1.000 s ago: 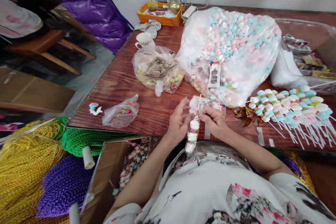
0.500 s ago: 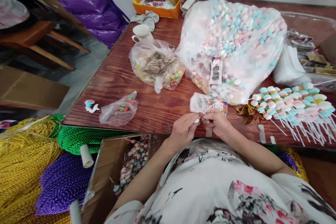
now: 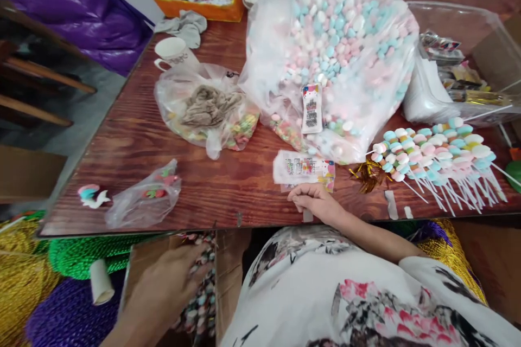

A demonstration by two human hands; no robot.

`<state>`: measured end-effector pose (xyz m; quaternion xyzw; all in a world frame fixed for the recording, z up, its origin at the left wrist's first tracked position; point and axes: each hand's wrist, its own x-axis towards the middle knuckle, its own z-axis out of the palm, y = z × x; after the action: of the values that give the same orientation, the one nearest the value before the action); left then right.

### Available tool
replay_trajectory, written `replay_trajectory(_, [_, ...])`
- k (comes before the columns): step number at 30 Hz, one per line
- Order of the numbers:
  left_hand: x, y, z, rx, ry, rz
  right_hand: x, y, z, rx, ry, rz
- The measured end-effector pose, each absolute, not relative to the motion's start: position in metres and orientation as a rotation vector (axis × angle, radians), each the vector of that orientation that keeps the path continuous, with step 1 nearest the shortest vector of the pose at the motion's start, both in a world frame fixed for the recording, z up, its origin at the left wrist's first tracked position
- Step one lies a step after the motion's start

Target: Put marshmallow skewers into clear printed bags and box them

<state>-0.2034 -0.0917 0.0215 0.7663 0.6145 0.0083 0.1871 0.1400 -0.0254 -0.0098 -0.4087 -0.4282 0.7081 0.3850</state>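
Below the table's left front, my left hand (image 3: 171, 279) is over a cardboard box (image 3: 230, 265) of small wrapped candy sticks (image 3: 199, 303). Motion blurs it, but its fingers look stretched out, with nothing visible in them. My right hand (image 3: 315, 201) rests at the table's front edge, fingers loosely bent and apart, no held thing showing. Just beyond its fingers lies a flat stack of printed clear bags (image 3: 303, 168). To the right, gold twist ties (image 3: 368, 174) lie beside rows of marshmallow skewers (image 3: 435, 152) on white sticks.
A big bag of pastel marshmallows (image 3: 334, 38) fills the table's back middle. Left of it are a bag of gummy candy (image 3: 207, 108), a mug (image 3: 175, 53) and an orange tray (image 3: 199, 8). A clear bin (image 3: 459, 16) stands at right; bead strands (image 3: 73, 303) lie at lower left.
My hands, together at the table edge around a small stick candy, are now apart. The left has moved down and left over the box; the right stays by the bags. The view has shifted right.
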Motion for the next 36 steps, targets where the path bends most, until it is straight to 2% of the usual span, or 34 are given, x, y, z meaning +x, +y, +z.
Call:
replay_trajectory(3, [-0.104, -0.042, 0.017, 2.517, 1.322, 0.351, 0.151, -0.03, -0.004, -1.076, -1.268, 1.544])
replay_trajectory(8, [0.033, 0.024, 0.013, 2.954, 1.066, 0.105, 0.222, -0.05, 0.023, -1.258, -1.698, 0.532])
replay_trajectory(12, [0.042, 0.036, -0.003, 3.106, 0.972, 0.082, 0.3, -0.075, 0.035, -1.579, -1.526, 0.038])
replay_trajectory(15, [0.026, 0.041, -0.016, 3.164, 0.838, 0.371, 0.33, -0.073, 0.037, -1.769, -1.665, -0.218])
replay_trajectory(18, [0.012, 0.047, -0.024, 3.075, 0.726, 0.696, 0.334, -0.054, 0.043, -1.913, -2.001, -0.342])
replay_trajectory(21, [0.007, 0.051, -0.026, 2.952, 0.804, 0.821, 0.341, -0.039, 0.053, -2.042, -1.996, -0.469])
replay_trajectory(25, [0.013, 0.05, -0.022, 2.883, 0.942, 0.794, 0.365, -0.046, 0.06, -2.14, -1.971, -0.627])
replay_trajectory(30, [0.027, 0.053, -0.013, 2.963, 1.052, 0.567, 0.378, -0.063, 0.058, -2.108, -2.417, -0.499])
replay_trajectory(36, [0.024, 0.052, -0.012, 2.994, 1.061, 0.666, 0.395, -0.065, 0.064, -1.953, -2.634, -0.467])
